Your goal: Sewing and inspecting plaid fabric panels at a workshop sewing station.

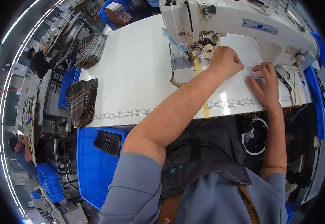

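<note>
The person's left hand [225,61] is curled into a loose fist beside the needle end of the white sewing machine [240,18]; whether it pinches anything cannot be told. The right hand [265,80] is half open and empty, thumb spread, near the black snips [283,80]. Bare counter [132,74] stretches left to the plaid cloth stacks [82,100]; its front edge passes beneath both forearms. The machine sits at the far right, long axis sideways, needle end pointing left.
</note>
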A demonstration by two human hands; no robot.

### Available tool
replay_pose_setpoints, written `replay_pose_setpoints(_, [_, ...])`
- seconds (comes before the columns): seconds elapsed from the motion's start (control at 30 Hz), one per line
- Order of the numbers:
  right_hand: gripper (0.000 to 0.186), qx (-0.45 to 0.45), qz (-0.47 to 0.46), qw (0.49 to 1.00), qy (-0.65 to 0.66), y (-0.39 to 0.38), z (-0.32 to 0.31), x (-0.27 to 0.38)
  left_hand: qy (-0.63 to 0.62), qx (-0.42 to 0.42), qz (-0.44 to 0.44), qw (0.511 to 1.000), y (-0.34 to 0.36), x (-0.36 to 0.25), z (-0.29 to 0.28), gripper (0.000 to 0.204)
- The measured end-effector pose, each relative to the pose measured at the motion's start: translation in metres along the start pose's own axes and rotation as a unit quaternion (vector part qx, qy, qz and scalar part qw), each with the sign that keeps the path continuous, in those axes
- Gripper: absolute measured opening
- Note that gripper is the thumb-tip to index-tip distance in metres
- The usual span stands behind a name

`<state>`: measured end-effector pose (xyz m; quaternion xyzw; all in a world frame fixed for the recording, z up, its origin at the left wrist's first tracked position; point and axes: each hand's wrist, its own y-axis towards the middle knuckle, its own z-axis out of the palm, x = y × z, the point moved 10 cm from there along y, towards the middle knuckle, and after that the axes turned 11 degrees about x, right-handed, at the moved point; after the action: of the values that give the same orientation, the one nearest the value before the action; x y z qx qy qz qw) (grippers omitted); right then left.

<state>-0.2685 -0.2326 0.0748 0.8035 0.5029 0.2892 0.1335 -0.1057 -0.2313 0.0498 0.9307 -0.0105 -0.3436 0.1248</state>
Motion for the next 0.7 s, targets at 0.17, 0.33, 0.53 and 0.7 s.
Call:
replay_pose_setpoints(0.17, [0.025, 0.029, -0.05, 0.993, -0.102, -0.004, 0.006, 0.01, -0.069, 0.079, -0.15, 0.983, 0.006, 0.034, 0.011, 0.028])
replay_pose_setpoints(0.33, [0.023, 0.026, -0.042, 0.997, -0.065, -0.002, 0.01, 0.003, -0.248, -0.006, -0.218, 0.944, -0.011, 0.064, -0.001, 0.023])
replay_pose_setpoints(0.53, [0.027, 0.046, 0.003, 0.997, -0.063, -0.009, 0.012, -0.009, -0.446, -0.052, -0.079, 0.89, -0.017, 0.023, -0.004, 0.013])
replay_pose_setpoints(0.7, [0.033, 0.081, 0.078, 0.991, -0.069, -0.013, 0.016, -0.028, -0.247, -0.029, 0.088, 0.965, -0.078, -0.049, -0.038, 0.011])
